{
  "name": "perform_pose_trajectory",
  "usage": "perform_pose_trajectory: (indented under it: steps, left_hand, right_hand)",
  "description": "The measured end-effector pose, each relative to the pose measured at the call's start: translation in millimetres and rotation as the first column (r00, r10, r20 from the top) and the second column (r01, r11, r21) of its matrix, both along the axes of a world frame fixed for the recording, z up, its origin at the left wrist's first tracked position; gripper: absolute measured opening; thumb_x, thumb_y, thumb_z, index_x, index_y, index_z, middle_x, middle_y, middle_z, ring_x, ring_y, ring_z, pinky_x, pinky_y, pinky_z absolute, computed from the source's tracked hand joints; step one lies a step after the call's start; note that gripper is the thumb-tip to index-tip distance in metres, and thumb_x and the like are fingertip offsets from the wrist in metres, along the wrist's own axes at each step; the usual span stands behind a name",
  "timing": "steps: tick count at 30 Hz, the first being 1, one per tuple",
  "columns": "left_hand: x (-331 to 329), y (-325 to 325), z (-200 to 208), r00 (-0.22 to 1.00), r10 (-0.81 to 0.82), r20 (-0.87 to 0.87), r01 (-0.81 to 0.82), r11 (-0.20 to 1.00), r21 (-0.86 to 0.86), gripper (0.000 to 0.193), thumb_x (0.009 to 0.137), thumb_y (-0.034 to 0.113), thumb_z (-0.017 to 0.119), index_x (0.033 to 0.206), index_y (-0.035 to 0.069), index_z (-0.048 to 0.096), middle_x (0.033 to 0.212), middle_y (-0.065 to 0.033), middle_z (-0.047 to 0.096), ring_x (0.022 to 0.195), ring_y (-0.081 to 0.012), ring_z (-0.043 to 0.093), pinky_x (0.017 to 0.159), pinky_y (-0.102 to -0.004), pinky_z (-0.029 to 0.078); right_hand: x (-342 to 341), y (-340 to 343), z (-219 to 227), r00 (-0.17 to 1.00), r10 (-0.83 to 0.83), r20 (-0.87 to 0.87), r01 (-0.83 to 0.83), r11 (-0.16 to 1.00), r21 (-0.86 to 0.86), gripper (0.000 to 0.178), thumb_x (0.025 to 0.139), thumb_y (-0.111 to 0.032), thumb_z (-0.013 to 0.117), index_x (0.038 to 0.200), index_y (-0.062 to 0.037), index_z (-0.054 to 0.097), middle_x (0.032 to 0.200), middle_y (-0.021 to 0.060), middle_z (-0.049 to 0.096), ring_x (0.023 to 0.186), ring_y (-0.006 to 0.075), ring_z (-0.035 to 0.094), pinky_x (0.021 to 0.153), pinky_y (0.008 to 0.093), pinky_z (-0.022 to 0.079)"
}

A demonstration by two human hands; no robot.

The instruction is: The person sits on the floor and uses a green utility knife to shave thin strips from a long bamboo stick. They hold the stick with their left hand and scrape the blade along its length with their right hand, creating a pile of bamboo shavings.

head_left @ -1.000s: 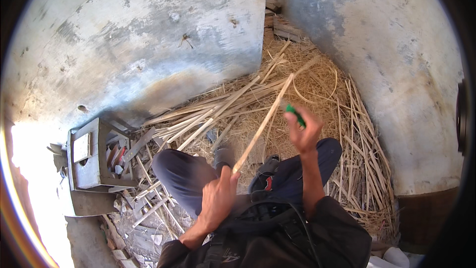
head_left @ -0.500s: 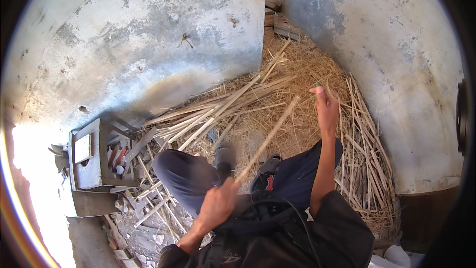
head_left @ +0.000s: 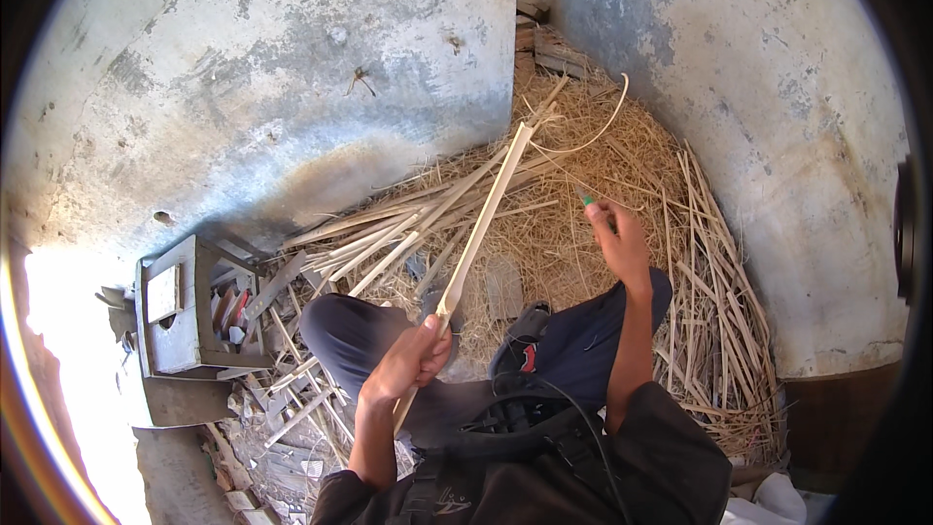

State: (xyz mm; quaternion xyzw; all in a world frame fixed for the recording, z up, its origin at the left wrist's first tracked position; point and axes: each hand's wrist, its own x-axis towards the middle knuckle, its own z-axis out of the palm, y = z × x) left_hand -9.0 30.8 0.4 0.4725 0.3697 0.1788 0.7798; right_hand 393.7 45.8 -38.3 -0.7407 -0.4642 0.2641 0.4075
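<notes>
My left hand (head_left: 405, 362) is closed around the lower part of a long pale bamboo strip (head_left: 486, 209). The strip slants up and away to the right, and its short lower end sticks out below my fist. Near its far end a thin curled shaving (head_left: 618, 112) arcs out to the right; whether it is still attached, I cannot tell. To the right of the strip, apart from it, my right hand (head_left: 622, 241) is closed on a small green-handled knife (head_left: 587, 200). Its blade is small and hard to make out, and the fingers cover most of the handle.
Long strips (head_left: 389, 243) lie across a heap of fine shavings (head_left: 573, 253) ahead. More strips (head_left: 714, 311) are piled along the right wall (head_left: 807, 185). At the left stands a worn wooden box (head_left: 199, 350) holding odds and ends, with scraps around it. My bent knees flank the workspace.
The bamboo strip has swung up and farther away, showing its pale face. My right hand has come lower and slightly left with the knife. A curled shaving now shows by the strip's far end.
</notes>
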Motion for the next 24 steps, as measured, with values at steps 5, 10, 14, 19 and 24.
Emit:
perform_pose_trajectory:
  steps: [5, 10, 14, 19, 24]
  left_hand:
    - [5, 1, 3, 0.997, -0.003, 0.082, 0.012, 0.994, -0.109, 0.062, 0.117, 0.066, 0.033, 0.087, 0.013, 0.044, 0.062, 0.0072, 0.035, 0.046, -0.0022, 0.026, 0.040, -0.0232, 0.021]
    - [11, 2, 9, 0.993, -0.025, 0.112, 0.045, 0.982, -0.182, 0.064, 0.116, 0.068, 0.033, 0.086, 0.013, 0.044, 0.061, 0.0068, 0.035, 0.045, -0.0023, 0.027, 0.040, -0.0229, 0.022]
    - [13, 0, 11, 0.993, -0.036, 0.115, 0.056, 0.982, -0.179, 0.062, 0.118, 0.064, 0.032, 0.090, 0.011, 0.048, 0.062, 0.0071, 0.036, 0.046, -0.0041, 0.029, 0.043, -0.0244, 0.025]
    - [18, -4, 21, 0.999, -0.026, 0.024, 0.027, 0.999, -0.039, 0.062, 0.119, 0.061, 0.031, 0.100, 0.008, 0.056, 0.065, 0.0072, 0.039, 0.049, -0.0049, 0.030, 0.046, -0.0256, 0.027]
    - [23, -11, 32, 0.999, 0.040, 0.019, -0.041, 0.998, 0.042, 0.056, 0.122, 0.053, 0.035, 0.098, 0.007, 0.057, 0.065, 0.0075, 0.040, 0.050, -0.0055, 0.035, 0.047, -0.0263, 0.029]
  right_hand:
    - [-34, -4, 12, 0.968, 0.251, 0.018, -0.252, 0.963, 0.094, 0.038, 0.111, -0.039, 0.066, 0.111, -0.0012, 0.075, 0.073, -0.0004, 0.060, 0.061, 0.0085, 0.048, 0.058, 0.0321, 0.038]
    - [-83, -7, 16, 0.919, 0.382, -0.096, -0.317, 0.862, 0.396, 0.031, 0.107, -0.031, 0.072, 0.110, -0.0003, 0.073, 0.083, 0.0037, 0.066, 0.071, 0.0108, 0.059, 0.066, 0.0294, 0.046]
    - [-110, -16, 28, 0.915, 0.402, 0.040, -0.356, 0.755, 0.550, 0.029, 0.101, -0.028, 0.080, 0.112, -0.0016, 0.073, 0.086, 0.0070, 0.070, 0.072, 0.0151, 0.065, 0.065, 0.0305, 0.050]
    - [-122, -14, 24, 0.873, 0.411, 0.263, -0.478, 0.610, 0.632, 0.031, 0.093, -0.028, 0.088, 0.113, -0.0063, 0.077, 0.088, 0.0083, 0.074, 0.072, 0.0229, 0.073, 0.063, 0.0337, 0.055]
    - [-123, -14, 27, 0.878, 0.381, 0.289, -0.474, 0.622, 0.623, 0.034, 0.090, -0.030, 0.090, 0.114, -0.0075, 0.081, 0.088, 0.0077, 0.076, 0.071, 0.0234, 0.072, 0.061, 0.0349, 0.055]
